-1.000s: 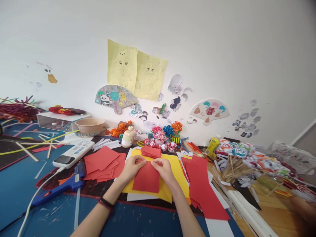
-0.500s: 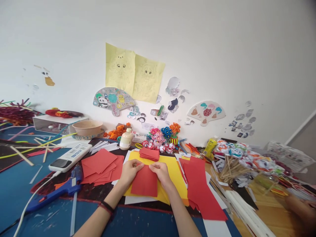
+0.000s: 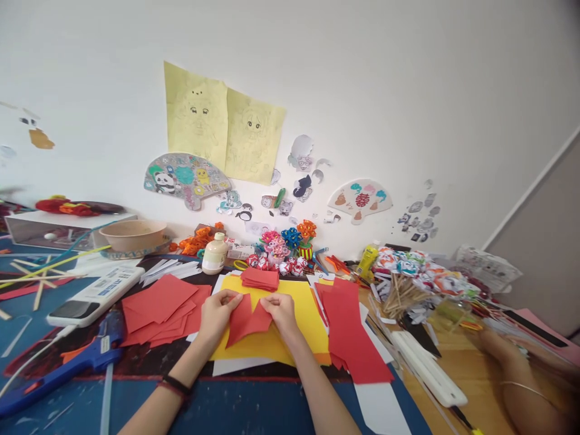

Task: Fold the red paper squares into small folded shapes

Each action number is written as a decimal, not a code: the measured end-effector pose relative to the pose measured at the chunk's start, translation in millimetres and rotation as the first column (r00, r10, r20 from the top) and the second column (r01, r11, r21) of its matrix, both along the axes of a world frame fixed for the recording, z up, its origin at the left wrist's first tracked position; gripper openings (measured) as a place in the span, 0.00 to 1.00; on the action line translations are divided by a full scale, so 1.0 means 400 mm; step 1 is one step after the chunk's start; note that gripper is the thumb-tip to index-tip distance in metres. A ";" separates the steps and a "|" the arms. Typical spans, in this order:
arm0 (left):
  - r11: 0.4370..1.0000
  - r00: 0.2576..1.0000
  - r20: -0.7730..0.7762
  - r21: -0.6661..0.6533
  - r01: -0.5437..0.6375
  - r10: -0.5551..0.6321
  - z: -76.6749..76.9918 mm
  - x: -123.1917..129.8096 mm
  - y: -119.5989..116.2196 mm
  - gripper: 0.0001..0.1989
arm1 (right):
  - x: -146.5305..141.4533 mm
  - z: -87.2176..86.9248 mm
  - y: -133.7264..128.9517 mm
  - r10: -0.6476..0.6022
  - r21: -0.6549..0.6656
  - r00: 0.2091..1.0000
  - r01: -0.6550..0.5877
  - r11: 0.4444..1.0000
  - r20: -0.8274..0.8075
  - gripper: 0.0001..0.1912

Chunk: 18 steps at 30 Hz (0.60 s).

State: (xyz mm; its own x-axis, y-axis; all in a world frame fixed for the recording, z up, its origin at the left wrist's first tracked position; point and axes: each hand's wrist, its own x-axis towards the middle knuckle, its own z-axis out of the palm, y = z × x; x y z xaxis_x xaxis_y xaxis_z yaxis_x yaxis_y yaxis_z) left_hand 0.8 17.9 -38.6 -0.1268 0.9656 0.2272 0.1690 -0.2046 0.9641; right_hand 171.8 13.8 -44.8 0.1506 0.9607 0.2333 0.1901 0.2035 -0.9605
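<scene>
Over a yellow sheet (image 3: 296,302), a piece of red paper (image 3: 247,325) is held up between my two hands. My left hand (image 3: 218,311) pinches its upper left part, and my right hand (image 3: 281,313) pinches the upper right part. A V-shaped gap opens down from the top edge between them, and the two sides still join lower down. Just beyond lies a small stack of narrow red paper pieces (image 3: 260,279). A pile of red paper squares (image 3: 158,302) is left of my left hand. Long red paper strips (image 3: 351,329) lie to the right.
A blue glue gun (image 3: 93,362), a white power strip (image 3: 97,296) and a bowl (image 3: 133,235) are at left. A glue bottle (image 3: 214,254) and paper flowers (image 3: 275,244) stand along the wall. Another person's arm (image 3: 516,377) reaches in at right, near a white tool (image 3: 428,368).
The red paper, flat and whole before, now has a gap from its top edge and is lifted and bent. My hands have moved apart. The view has shifted right; more of the other person's arm shows.
</scene>
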 end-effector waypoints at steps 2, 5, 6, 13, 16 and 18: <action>1.000 1.000 0.023 0.004 0.009 -0.009 0.007 0.000 -0.003 0.22 | -0.001 0.003 -0.001 0.033 0.015 0.998 -0.032 0.999 -0.044 0.13; 0.999 0.999 0.040 0.019 0.033 -0.034 0.017 0.005 -0.009 0.22 | -0.001 0.018 -0.012 0.119 0.029 0.979 -0.116 0.993 -0.163 0.17; 0.999 0.998 0.043 0.024 0.038 -0.039 0.020 0.007 -0.011 0.22 | 0.000 0.025 -0.018 0.165 0.030 0.963 -0.162 0.986 -0.211 0.18; 0.995 0.992 0.089 0.050 0.081 -0.085 0.034 0.010 -0.016 0.24 | 0.021 0.053 -0.031 0.322 0.011 0.872 -0.342 0.940 -0.368 0.40; 0.987 0.977 0.138 0.036 0.157 -0.161 0.038 0.012 -0.016 0.24 | 0.025 0.056 -0.027 0.266 0.030 0.890 -0.274 0.961 -0.370 0.39; 0.983 0.975 0.132 0.021 0.180 -0.181 0.040 0.012 -0.016 0.24 | 0.025 0.060 -0.028 0.237 0.043 0.891 -0.240 0.970 -0.387 0.37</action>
State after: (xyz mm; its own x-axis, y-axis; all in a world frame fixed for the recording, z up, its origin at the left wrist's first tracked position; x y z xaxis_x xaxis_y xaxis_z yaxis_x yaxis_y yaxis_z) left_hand 5.7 11.5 -22.4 0.0202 0.9732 0.2290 -0.0006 -0.2290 0.9734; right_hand 181.6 2.6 -20.6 -0.0062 0.9802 0.1979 -0.2496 0.1901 -0.9495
